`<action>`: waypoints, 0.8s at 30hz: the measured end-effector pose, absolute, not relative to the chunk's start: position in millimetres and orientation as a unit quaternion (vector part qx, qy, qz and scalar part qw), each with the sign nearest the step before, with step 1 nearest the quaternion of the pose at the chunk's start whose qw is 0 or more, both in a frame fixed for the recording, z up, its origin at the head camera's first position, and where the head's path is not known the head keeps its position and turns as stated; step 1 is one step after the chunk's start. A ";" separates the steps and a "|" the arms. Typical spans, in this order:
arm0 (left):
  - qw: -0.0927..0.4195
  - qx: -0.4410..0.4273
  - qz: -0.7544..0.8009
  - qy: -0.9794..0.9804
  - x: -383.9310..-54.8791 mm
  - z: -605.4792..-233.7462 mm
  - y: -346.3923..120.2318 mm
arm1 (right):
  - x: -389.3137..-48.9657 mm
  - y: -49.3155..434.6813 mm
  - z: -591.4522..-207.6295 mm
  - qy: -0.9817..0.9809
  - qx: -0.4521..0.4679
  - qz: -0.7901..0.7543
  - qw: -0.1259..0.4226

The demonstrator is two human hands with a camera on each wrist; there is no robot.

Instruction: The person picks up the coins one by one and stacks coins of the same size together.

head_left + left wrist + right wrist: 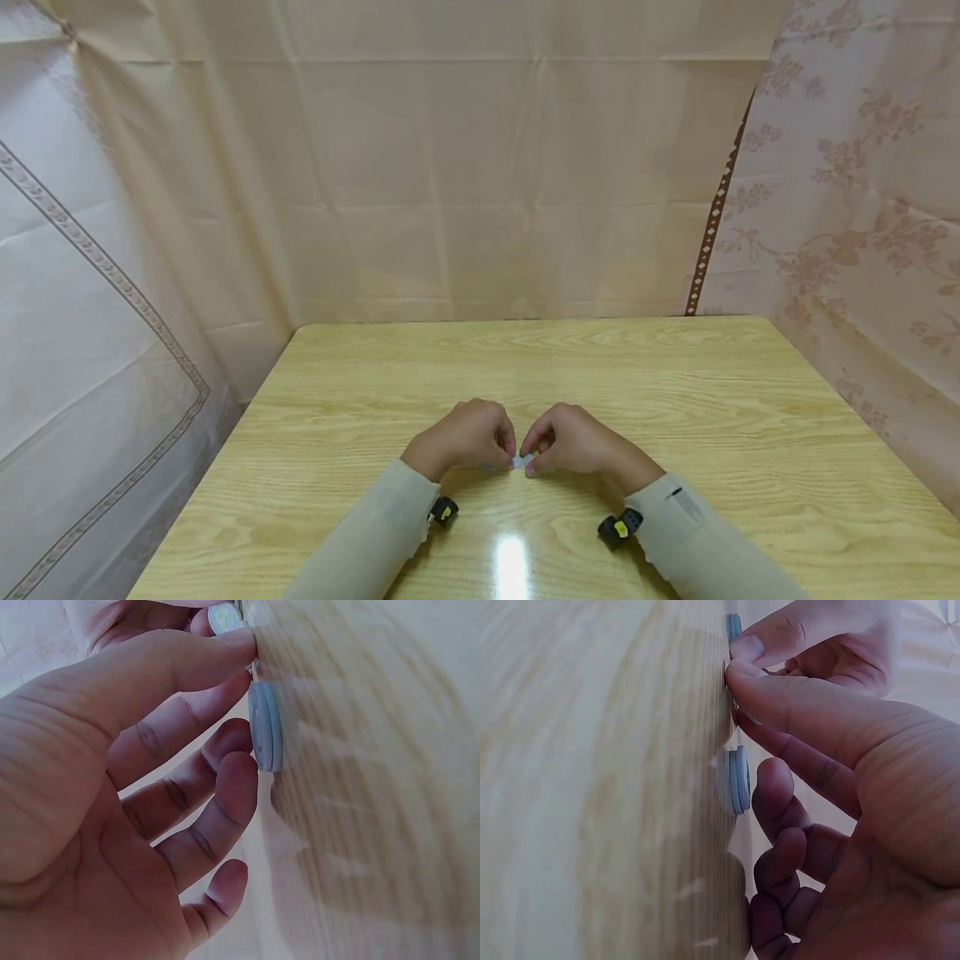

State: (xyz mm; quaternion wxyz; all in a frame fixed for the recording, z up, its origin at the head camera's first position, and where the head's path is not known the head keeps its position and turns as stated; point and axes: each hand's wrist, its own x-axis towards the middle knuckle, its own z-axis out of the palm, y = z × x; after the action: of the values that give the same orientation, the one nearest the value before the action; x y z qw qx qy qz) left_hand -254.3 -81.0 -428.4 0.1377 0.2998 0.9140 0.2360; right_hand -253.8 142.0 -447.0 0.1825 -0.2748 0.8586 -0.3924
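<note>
My left hand (468, 435) and right hand (577, 437) meet low over the table, thumbs and index fingers close together. Between them are small silvery coins (518, 462). The left thumb and index finger pinch the thin edge of one, mostly hidden by the fingertips. In the left wrist view, a coin (225, 618) shows its face at the right hand's fingertips; the right thumb and index finger pinch it. A short stack of coins (265, 726) lies under the left hand's other fingers. Another short stack (739, 780) lies beside the right hand's curled fingers.
The wood-grain table (360, 375) extends around both hands, with a bright light reflection near its front. A beige curtain (450, 167) hangs behind it, with patterned cloths at both sides. Black wrist cameras (619, 528) sit below the sleeve cuffs.
</note>
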 end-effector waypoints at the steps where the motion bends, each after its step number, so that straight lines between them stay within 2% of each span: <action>1: 0.137 0.300 0.235 0.914 -254.3 -428.5 -81.1 | -253.8 141.9 -447.1 0.859 -0.275 -0.391 0.181; 24: 0.136 0.300 0.233 0.915 -260.1 -435.2 -81.3 | -251.3 138.8 -446.9 0.860 -0.275 -0.392 0.178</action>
State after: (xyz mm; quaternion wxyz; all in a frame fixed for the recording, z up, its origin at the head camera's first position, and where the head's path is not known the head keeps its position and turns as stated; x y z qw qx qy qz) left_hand -260.1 -81.3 -435.2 0.1356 0.3003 0.9149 0.2331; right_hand -251.3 138.8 -446.9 0.1777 -0.2747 0.8600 -0.3917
